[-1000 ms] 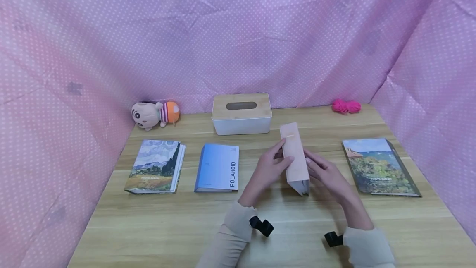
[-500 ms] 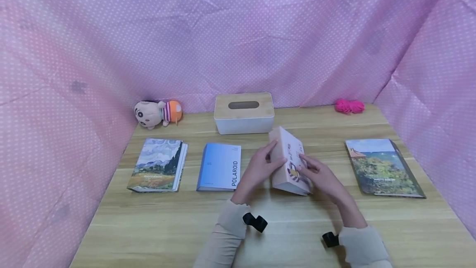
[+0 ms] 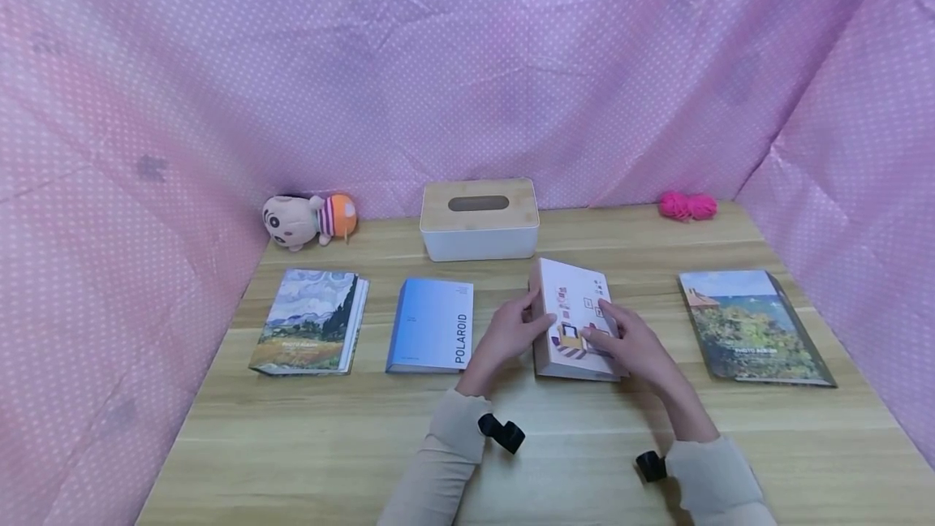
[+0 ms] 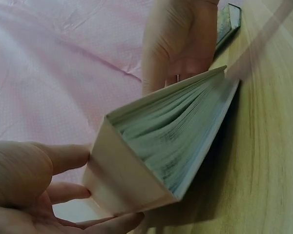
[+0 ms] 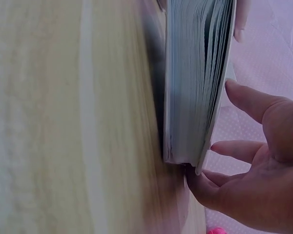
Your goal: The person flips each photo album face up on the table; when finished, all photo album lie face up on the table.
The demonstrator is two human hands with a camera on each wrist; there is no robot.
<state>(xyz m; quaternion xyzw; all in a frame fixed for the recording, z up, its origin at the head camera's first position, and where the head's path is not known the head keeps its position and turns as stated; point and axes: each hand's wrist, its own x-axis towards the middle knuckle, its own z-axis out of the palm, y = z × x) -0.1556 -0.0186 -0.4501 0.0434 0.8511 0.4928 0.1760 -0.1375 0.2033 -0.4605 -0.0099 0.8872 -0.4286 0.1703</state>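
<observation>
A thick pale pink photo album with a small printed drawing on its cover lies tilted slightly, cover up, at the table's middle right. My left hand grips its spine side, thumb near the cover's edge. On the opposite side, my right hand holds it with thumb and fingers at the cover and a lower corner. In the left wrist view, the spine faces the left fingers and the page ends fan out between the covers. The right wrist view shows the page block beside my right fingers.
A blue POLAROID album and a landscape-painted album lie to the left. Another painted album is at the right. Behind stand a tissue box, a plush toy and pink yarn before a dotted pink curtain.
The album has turned from standing spine-up to lying nearly flat with its printed cover showing. Both hands stay on it, the right hand's thumb now over the cover.
</observation>
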